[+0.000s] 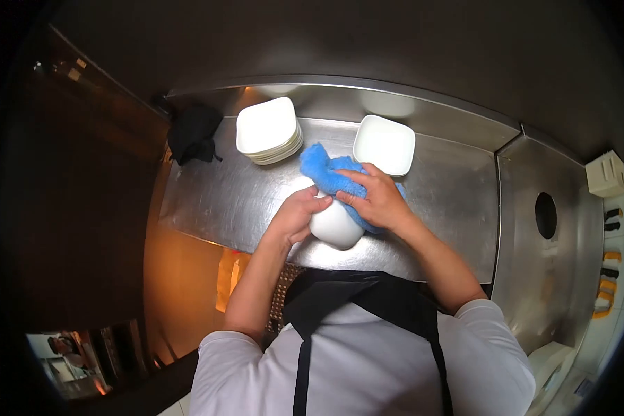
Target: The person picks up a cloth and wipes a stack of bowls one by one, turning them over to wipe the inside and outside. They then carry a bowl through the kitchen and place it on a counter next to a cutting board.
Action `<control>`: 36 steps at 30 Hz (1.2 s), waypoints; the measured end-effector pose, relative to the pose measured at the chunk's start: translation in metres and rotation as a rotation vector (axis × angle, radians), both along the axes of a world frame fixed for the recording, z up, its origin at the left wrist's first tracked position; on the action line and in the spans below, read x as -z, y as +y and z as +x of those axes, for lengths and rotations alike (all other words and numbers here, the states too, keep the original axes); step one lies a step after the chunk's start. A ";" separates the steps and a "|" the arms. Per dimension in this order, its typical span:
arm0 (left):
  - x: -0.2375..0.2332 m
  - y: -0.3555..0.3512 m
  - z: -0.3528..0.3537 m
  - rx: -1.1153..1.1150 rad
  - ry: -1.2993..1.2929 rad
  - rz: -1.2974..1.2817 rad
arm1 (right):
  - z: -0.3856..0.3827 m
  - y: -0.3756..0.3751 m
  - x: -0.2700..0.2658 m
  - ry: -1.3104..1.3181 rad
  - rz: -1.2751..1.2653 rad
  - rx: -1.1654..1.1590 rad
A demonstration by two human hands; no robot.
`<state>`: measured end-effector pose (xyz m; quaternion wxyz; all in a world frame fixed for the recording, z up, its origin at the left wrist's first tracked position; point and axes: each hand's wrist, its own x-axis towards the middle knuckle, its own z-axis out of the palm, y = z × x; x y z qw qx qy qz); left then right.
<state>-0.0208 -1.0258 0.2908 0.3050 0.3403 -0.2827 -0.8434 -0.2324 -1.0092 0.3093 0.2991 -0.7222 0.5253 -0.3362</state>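
Note:
A white square dish (336, 225) is tilted up in front of me, close to the near side of the steel counter. My left hand (299, 215) grips its left edge, thumb on the near face and fingers partly hidden. My right hand (378, 197) presses a fluffy blue cloth (322, 166) against the dish's upper right part, with its fingers bent over the cloth. Beyond my left hand stands a stack of several white square dishes (267, 126). Another white square dish (385, 145) rests behind my right hand.
The steel counter (208, 197) has a raised back edge. A black cloth-like bundle (193, 134) lies at its left end. On the right, a second steel surface has a round dark hole (546, 215). Farther right are a white box (605, 173) and several yellow-and-black handled items (607, 288).

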 end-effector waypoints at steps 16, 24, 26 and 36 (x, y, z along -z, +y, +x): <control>0.050 0.025 -0.015 -0.240 -0.020 -0.491 | 0.026 0.014 0.041 -0.045 -0.246 0.172; 0.040 0.015 0.001 0.054 -0.238 -0.542 | 0.016 -0.054 0.022 0.191 -0.354 0.070; 0.037 0.014 -0.004 0.030 -0.237 -0.527 | 0.018 -0.045 0.022 0.185 -0.428 -0.021; -0.007 0.017 0.004 -0.156 -0.151 -0.505 | 0.020 -0.068 -0.018 -0.193 -0.066 0.182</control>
